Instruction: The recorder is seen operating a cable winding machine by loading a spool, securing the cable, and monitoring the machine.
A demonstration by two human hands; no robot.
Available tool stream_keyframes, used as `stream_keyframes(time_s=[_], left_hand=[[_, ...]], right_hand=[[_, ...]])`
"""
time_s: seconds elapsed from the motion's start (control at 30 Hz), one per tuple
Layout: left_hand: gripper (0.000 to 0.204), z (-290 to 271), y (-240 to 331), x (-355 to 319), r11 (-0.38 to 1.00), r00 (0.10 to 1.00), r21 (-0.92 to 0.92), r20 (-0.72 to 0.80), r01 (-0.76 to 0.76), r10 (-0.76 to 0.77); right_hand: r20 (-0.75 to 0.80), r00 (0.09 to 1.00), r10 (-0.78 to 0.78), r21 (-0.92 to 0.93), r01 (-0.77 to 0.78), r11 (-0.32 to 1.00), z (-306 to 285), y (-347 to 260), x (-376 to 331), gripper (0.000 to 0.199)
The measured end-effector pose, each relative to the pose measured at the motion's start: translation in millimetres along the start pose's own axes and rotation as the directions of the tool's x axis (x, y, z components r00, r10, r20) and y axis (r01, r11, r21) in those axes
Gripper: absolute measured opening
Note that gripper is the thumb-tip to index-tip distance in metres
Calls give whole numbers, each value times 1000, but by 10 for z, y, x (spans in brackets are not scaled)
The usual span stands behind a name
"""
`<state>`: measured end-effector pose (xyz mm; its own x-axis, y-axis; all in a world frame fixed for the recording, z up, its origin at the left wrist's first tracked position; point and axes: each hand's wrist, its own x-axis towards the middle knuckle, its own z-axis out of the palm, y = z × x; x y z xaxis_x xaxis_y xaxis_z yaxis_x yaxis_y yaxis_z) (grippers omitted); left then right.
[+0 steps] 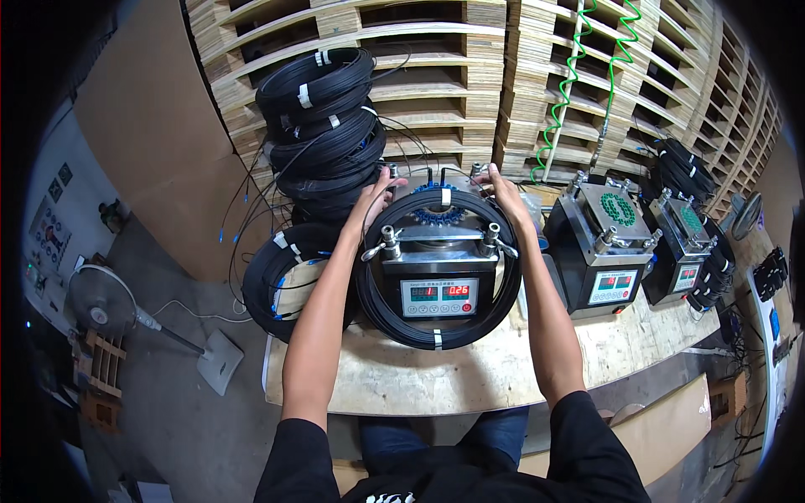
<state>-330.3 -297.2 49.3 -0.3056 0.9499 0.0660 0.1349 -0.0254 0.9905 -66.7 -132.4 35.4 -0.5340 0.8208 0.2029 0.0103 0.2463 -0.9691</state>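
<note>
A boxy metal polishing machine (438, 272) stands on the bench in front of me, red digits lit on its front panel. Around it hangs a coil of black cable (438, 337), bound with white tape. Blue connectors (438, 216) ring the round fixture on its top plate. At the rear left corner, my left hand (377, 198) closes about the clamp (392, 170). My right hand (505, 194) is curled at the rear right clamp (478, 170), its thumb side raised. Both hands' lower fingers are partly hidden. At the front corners, two clamp levers (388, 241) point outward.
Stacked black cable coils (323, 142) rise at the back left, with another coil (272, 289) leaning beside the machine. Two similar machines (597, 243) with green connectors stand to the right. Wooden pallets (436, 84) wall the back. A floor fan (102, 300) stands left of the bench.
</note>
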Motion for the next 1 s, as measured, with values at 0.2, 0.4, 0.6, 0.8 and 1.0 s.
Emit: stream_keyframes(time_s=[0.2, 0.4, 0.6, 0.8, 1.0], left_hand=[[78, 8, -46, -9, 995, 1000, -96, -23, 15, -18], [81, -64, -158, 81, 997, 998, -76, -50, -30, 26], [78, 36, -21, 15, 998, 997, -52, -62, -38, 34], [84, -10, -28, 23, 998, 1000, 61, -4, 25, -25], [87, -32, -100, 38, 1000, 999, 18, -24, 25, -25]], right_hand=[[54, 998, 16, -78, -12, 997, 17, -150, -93, 75], [22, 1000, 13, -60, -12, 998, 19, -186, -101, 76], [-25, 1000, -1, -26, 0, 1000, -19, -76, -43, 73], [45, 997, -68, -95, 72, 993, -79, 82, 64, 67], [128, 987, 101, -6, -102, 995, -4, -132, -78, 64]])
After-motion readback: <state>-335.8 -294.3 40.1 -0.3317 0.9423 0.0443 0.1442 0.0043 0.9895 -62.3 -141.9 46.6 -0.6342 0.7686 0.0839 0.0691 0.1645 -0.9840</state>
